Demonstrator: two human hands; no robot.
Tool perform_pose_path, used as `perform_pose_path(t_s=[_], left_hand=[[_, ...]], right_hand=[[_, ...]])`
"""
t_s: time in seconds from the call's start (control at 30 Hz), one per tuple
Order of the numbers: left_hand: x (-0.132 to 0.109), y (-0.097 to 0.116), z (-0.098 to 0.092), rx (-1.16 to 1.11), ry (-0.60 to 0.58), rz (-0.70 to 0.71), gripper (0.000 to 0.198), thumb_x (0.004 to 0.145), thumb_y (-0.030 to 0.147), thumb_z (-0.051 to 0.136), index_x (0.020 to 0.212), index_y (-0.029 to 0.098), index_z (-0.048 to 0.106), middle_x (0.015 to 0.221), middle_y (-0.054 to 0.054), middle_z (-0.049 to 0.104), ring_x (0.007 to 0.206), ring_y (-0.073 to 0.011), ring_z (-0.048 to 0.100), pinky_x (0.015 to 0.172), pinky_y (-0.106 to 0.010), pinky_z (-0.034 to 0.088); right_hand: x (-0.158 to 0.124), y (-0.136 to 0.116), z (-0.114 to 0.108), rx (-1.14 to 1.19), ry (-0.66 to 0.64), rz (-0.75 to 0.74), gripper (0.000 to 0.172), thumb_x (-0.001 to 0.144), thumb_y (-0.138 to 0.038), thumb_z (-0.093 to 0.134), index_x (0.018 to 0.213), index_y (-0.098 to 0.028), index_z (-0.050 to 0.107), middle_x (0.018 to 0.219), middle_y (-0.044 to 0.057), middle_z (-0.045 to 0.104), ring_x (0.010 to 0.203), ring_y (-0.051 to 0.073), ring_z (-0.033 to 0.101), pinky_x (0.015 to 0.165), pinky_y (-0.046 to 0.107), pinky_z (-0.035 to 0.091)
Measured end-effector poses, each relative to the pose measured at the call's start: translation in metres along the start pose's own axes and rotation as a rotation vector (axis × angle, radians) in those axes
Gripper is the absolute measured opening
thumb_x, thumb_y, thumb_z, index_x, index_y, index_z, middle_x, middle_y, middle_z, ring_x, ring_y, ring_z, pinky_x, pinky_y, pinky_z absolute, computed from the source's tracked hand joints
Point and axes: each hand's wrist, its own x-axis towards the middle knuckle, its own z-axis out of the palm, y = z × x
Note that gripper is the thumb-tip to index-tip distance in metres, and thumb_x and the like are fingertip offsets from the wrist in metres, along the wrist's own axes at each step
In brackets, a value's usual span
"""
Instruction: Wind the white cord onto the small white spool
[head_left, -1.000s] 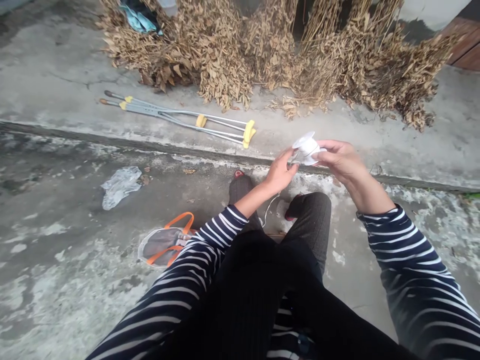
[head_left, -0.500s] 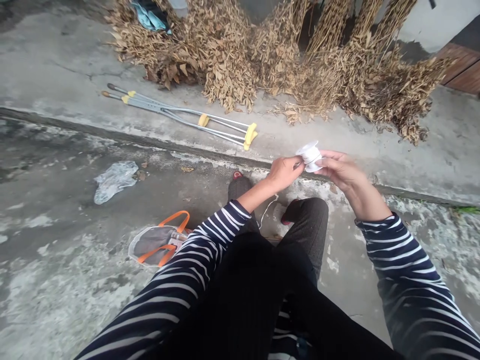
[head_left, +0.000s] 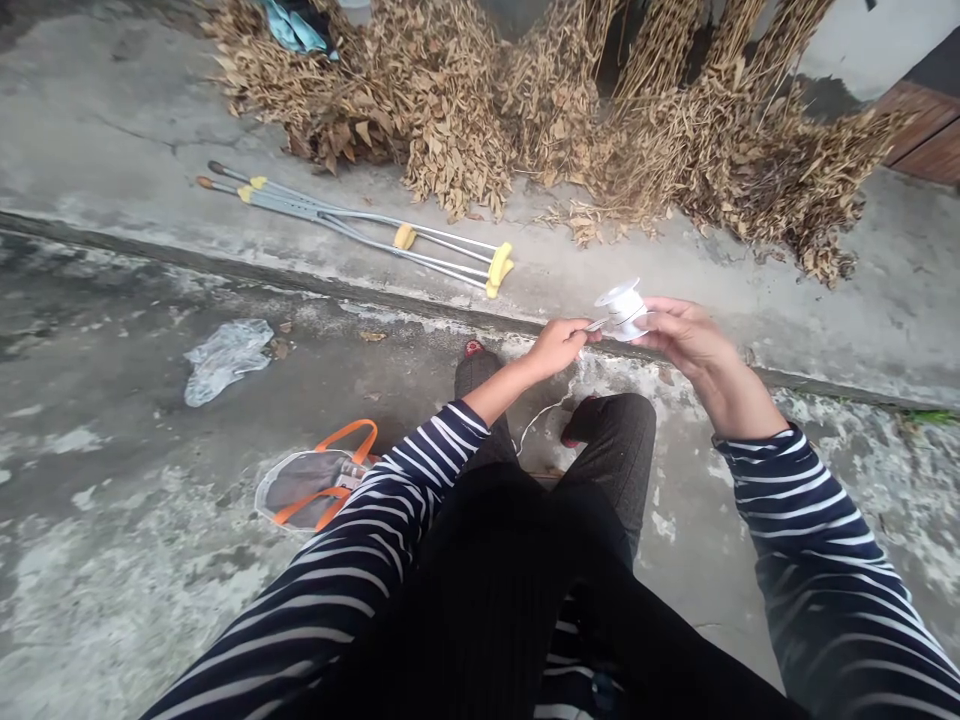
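Note:
A white spool (head_left: 624,310) with wide flanges and white string wound round it is held up in front of me, above the kerb. My right hand (head_left: 686,335) grips it from the right, its fingers and thumb on the lower flange. To its left, my left hand (head_left: 556,347) is closed in a pinch, and a thin pale strand runs from its fingertips to the spool. Below that hand a loose white string (head_left: 541,412) hangs and curls down between my legs. Whether something else sits in the left fingers is too small to tell.
A pair of crutches (head_left: 360,225) with yellow pads lies on the raised concrete, before heaped dry plants (head_left: 465,120). On the lower ground are a crumpled plastic bag (head_left: 227,360) and a grey bag with orange handles (head_left: 311,485). The kerb edge (head_left: 300,285) crosses ahead of my feet.
My left hand has drawn back to the left, away from the spool, and a strand now shows between them. The right hand and spool have barely moved. More of the hanging string shows.

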Motion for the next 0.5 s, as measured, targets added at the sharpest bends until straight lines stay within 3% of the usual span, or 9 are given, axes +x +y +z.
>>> perform_pose_path(t_s=[0.1, 0.2, 0.37, 0.5], left_hand=[[-0.004, 0.001, -0.003, 0.225, 0.025, 0.096, 0.033, 0.086, 0.006, 0.044, 0.091, 0.015, 0.076, 0.107, -0.005, 0.078, 0.087, -0.0162, 0.068, 0.082, -0.027, 0.049], [-0.012, 0.004, 0.001, 0.238, -0.033, 0.103, 0.029, 0.085, 0.007, 0.046, 0.084, 0.015, 0.074, 0.091, -0.003, 0.077, 0.079, -0.0150, 0.065, 0.080, -0.026, 0.048], [-0.030, 0.008, 0.008, -0.183, -0.227, -0.049, 0.016, 0.086, 0.010, 0.050, 0.081, 0.013, 0.065, 0.072, -0.002, 0.072, 0.062, -0.0117, 0.065, 0.072, -0.025, 0.050], [-0.042, 0.013, -0.004, -0.438, -0.292, -0.143, 0.011, 0.087, 0.013, 0.052, 0.085, 0.013, 0.062, 0.064, -0.002, 0.069, 0.053, -0.0119, 0.064, 0.063, -0.025, 0.050]], right_hand=[[0.000, 0.000, 0.001, -0.051, 0.026, -0.042, 0.034, 0.055, -0.027, 0.092, 0.085, -0.017, 0.082, 0.091, 0.007, 0.080, 0.075, 0.020, 0.073, 0.070, 0.036, 0.067], [0.005, 0.004, 0.000, -0.138, 0.090, -0.123, 0.034, 0.056, -0.027, 0.090, 0.087, -0.017, 0.082, 0.089, 0.005, 0.078, 0.074, 0.019, 0.071, 0.069, 0.036, 0.065], [0.018, 0.027, -0.006, -0.504, 0.223, -0.262, 0.038, 0.061, -0.025, 0.082, 0.096, -0.014, 0.081, 0.083, 0.006, 0.075, 0.069, 0.021, 0.067, 0.071, 0.042, 0.061], [0.021, 0.049, -0.011, -0.948, 0.257, -0.506, 0.042, 0.071, -0.023, 0.072, 0.111, -0.014, 0.078, 0.105, 0.013, 0.076, 0.087, 0.029, 0.072, 0.085, 0.047, 0.059]])
